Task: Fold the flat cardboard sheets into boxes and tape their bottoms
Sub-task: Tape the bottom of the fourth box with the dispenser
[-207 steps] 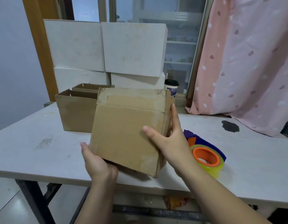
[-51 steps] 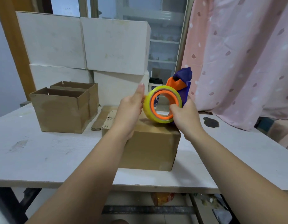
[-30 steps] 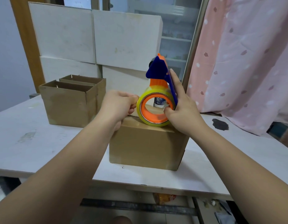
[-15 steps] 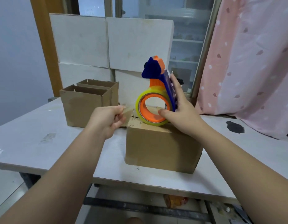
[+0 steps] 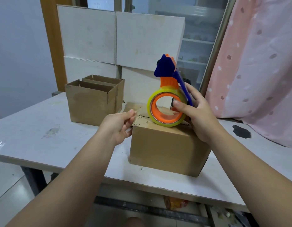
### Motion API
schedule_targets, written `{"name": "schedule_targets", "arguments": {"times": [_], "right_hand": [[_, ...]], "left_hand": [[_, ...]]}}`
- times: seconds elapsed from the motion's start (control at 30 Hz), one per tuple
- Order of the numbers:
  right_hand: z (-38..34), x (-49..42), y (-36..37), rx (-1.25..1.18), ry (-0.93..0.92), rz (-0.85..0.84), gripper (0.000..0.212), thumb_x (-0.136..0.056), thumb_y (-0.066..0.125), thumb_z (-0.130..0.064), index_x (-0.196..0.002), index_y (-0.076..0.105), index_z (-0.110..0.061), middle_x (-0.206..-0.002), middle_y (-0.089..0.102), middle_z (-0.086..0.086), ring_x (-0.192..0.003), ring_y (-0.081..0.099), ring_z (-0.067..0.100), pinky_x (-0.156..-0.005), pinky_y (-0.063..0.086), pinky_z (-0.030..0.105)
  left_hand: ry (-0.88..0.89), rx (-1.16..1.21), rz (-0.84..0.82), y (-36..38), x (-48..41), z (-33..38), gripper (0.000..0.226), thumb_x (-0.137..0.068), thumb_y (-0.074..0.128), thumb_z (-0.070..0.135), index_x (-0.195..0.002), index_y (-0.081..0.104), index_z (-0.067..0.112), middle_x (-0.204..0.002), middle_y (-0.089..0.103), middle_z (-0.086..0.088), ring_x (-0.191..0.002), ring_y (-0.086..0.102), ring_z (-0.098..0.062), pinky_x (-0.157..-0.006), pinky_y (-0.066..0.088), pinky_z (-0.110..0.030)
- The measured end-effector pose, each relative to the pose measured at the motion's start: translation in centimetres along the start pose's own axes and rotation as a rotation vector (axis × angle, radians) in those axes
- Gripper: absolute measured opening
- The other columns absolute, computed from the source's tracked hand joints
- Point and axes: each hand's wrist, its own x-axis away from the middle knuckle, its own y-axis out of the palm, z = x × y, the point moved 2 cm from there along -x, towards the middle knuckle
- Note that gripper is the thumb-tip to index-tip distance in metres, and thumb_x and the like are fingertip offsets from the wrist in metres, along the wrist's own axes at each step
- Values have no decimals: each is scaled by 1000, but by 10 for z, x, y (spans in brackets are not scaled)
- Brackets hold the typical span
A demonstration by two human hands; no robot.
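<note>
Cardboard box (image 5: 166, 151) stands closed-flaps-up on the bench (image 5: 43, 131), directly under both hands. The right grip (image 5: 199, 117) is wrapped round the tape dispenser (image 5: 168, 91), whose roll rests on the box top. The left grip (image 5: 117, 126) pinches the clear tape end (image 5: 139, 112) just left of the roll, at the box's left edge. The flap seam runs from the left grip towards the right grip, so the dispenser probably needs drawing rightward along it.
</note>
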Motion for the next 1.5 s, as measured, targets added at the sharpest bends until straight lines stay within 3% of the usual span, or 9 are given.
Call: {"name": "schedule_targets", "arguments": {"times": [0.27, 0.5, 0.77, 0.97, 1.07, 1.13, 1.23, 1.33, 1.5], "right_hand": [[-6, 5, 6, 155, -102, -30, 68, -72, 65, -57, -131, 31, -57, -122, 46, -32, -112, 54, 2, -81, 52, 15], [-7, 6, 7, 182, -90, -36, 61, -71, 64, -59, -122, 30, -64, -116, 44, -40, -106, 53, -9, -77, 51, 10], [-7, 7, 9, 192, -106, -37, 67, -71, 68, -56, -127, 31, -60, -112, 43, -41, -97, 47, -26, -68, 45, 2], [-6, 5, 11, 296, -136, -15, 65, -78, 53, -64, -136, 24, -54, -110, 37, -50, -99, 42, -30, -72, 41, -2], [-4, 5, 10, 336, -154, -7, 74, -78, 42, -68, -146, 22, -45, -116, 36, -43, -101, 41, -30, -75, 39, -4], [-4, 5, 10, 350, -160, -8, 76, -78, 38, -70, -147, 21, -44, -117, 35, -43, -101, 39, -31, -75, 37, -6], [-4, 5, 10, 355, -156, 5, 77, -77, 36, -73, -147, 21, -44, -115, 34, -46, -101, 38, -31, -74, 36, -7], [-4, 5, 11, 337, -149, 14, 77, -78, 39, -73, -147, 22, -44, -115, 34, -47, -101, 38, -32, -75, 36, -7], [-3, 3, 10, 341, -124, 30, 77, -77, 44, -73, -146, 24, -45, -112, 34, -49, -100, 38, -32, -77, 42, 4]], "left_hand": [[52, -93, 51, 1, -5, -7, 8, -84, 68, 11, -87, 68, 4, -74, 70, -6, -63, 64, -13, -66, 55, -32], [68, -152, 79, 0, -4, -8, 8, -83, 70, 12, -86, 68, 5, -66, 70, -4, -50, 62, -7, -62, 53, -29], [56, -355, 63, 0, 0, -2, 10, -87, 66, 15, -80, 69, 9, -51, 62, 4, -36, 49, -1, -52, 25, -24], [144, -467, 152, 4, -1, -17, 24, -96, 51, 26, -119, 57, 22, -111, 59, 0, -93, 45, -16, -91, 40, -38], [91, -330, 178, 2, 3, -32, 35, -93, 41, 6, -119, 55, 25, -111, 63, -3, -90, 52, -16, -80, 48, -35], [233, -287, 232, -3, 6, -34, 30, -94, 43, 4, -107, 59, 25, -113, 64, -4, -100, 58, -17, -85, 51, -34], [512, -290, 156, -1, 16, -28, 26, -100, 37, 40, -113, 59, 35, -122, 61, 10, -117, 53, -10, -99, 41, -29], [563, -559, -15, 11, 29, -35, 66, -78, 29, 71, -130, 52, 37, -118, 52, 29, -119, 45, -3, -87, 37, -15], [513, -920, 87, 10, 35, -39, 71, -85, 30, 68, -140, 43, 25, -136, 51, 1, -123, 48, -18, -95, 44, -34]]}}
